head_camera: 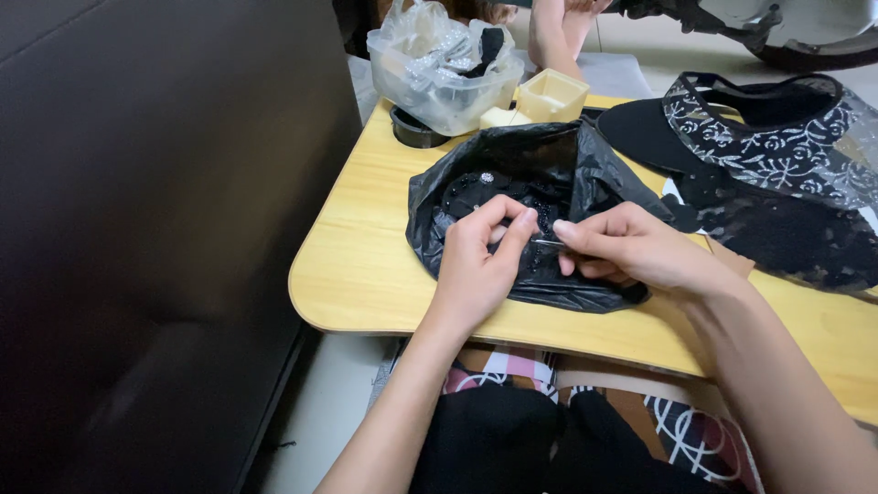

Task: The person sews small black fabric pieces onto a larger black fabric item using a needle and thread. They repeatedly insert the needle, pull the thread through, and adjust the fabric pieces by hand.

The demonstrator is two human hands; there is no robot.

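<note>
I see my left hand [480, 265] pinching a small dark beaded piece, and my right hand [631, 247] pinching a thin needle [547, 242] whose length runs sideways, tip toward the left fingers (nearly touching). Both hover over the open black bag [558, 174] of beaded pieces on the wooden table [357, 265].

This looks like a home used for small handcraft work. A low wooden lap table [366, 265] stands over the person's knees, a dark sofa side [165, 229] is left of the fingers, and pale floor tiles [315, 430] lie below. Beyond the fingers stand a plastic tub [439, 87] and black lace hats [768, 146].
</note>
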